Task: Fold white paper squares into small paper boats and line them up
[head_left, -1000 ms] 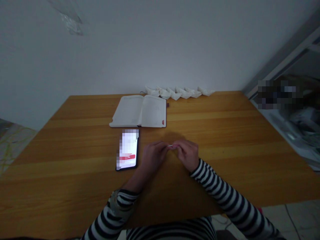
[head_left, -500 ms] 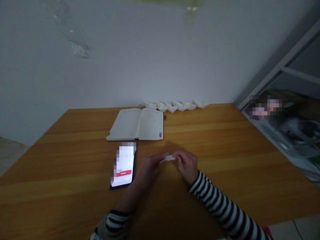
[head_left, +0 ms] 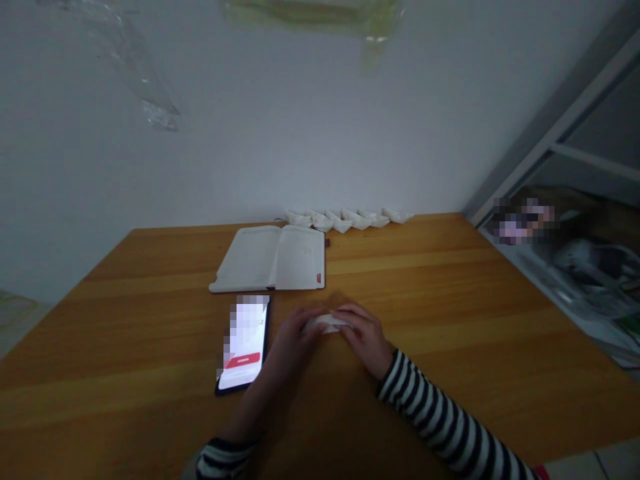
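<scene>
A small piece of folded white paper (head_left: 330, 323) is held between my two hands over the wooden table (head_left: 430, 293). My left hand (head_left: 299, 335) is closed on its left end, thumb and fingers pinching it. Fingers of my right hand (head_left: 364, 332) grip the right end, with the fingertips lying over the top. Parts of the paper are hidden behind the fingers. To the left of my left hand lies a phone (head_left: 243, 343) with a lit screen. Beyond it an open notebook (head_left: 273, 259) rests flat on the table.
Several folded white paper boats (head_left: 343, 221) stand in a row at the table's back edge, against the wall (head_left: 300, 133). Clear tape (head_left: 160, 115) sticks to the wall. On the right, a white-framed shelf (head_left: 560, 143) holds dim, blurred items.
The paper now shows a wider, whiter face than before. My right hand's fingers have stretched over it, and both hands have come slightly closer together. The view has tilted up a little.
</scene>
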